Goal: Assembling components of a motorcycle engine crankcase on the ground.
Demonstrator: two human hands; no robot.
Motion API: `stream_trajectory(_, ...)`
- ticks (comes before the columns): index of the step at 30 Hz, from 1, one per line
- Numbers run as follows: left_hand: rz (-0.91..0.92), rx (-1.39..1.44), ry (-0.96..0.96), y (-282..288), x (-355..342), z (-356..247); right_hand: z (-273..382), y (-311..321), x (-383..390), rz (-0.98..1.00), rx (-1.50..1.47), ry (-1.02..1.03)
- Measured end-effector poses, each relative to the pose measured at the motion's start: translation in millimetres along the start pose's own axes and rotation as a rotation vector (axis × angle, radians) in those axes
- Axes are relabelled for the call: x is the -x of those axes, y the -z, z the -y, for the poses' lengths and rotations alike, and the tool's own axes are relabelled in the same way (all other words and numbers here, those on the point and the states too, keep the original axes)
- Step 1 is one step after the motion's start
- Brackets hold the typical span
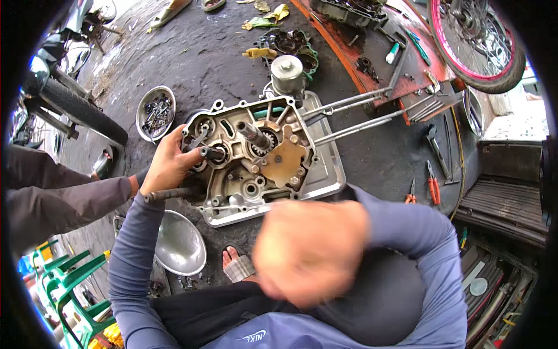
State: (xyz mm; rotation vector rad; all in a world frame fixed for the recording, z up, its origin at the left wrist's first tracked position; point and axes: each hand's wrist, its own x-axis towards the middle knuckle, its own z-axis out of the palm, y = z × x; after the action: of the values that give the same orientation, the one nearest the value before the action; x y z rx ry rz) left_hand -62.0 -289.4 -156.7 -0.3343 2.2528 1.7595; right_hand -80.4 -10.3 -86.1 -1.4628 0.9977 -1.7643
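My left hand (168, 160) grips the left edge of an open metal engine crankcase (232, 174), its thumb beside a short dark shaft (214, 153). Gears, a thicker upright shaft (254, 135) and a bolted tan plate (285, 160) show inside the case. Long studs (354, 128) reach from its right side. Beneath it lies a shallow metal tray (334, 174). My right hand (314, 250) is raised in front of the case's near edge, over my lap; motion smears its fingers, and whether it holds anything cannot be made out.
At left, another person's dark sleeve (70, 203) reaches close behind my left wrist. A bowl of small bolts (156, 113) and a metal basin (180, 241) flank the case. Pliers (433, 183) and a hammer (437, 151) lie right, below a red tool-strewn bench (360, 55).
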Motion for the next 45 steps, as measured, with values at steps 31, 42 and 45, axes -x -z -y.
stream_trajectory(31, -0.031, 0.046, 0.043, -11, 9, -24, -50, 41, 101, -0.837, 0.262, -0.727)
stream_trajectory(42, -0.097, -0.156, 0.076, -13, 6, -27, -87, 29, 104, -1.076, -0.079, -0.584)
stream_trajectory(45, -0.087, -0.113, 0.078, -16, 4, -28, -80, 30, 103, -1.061, 0.061, -0.609)
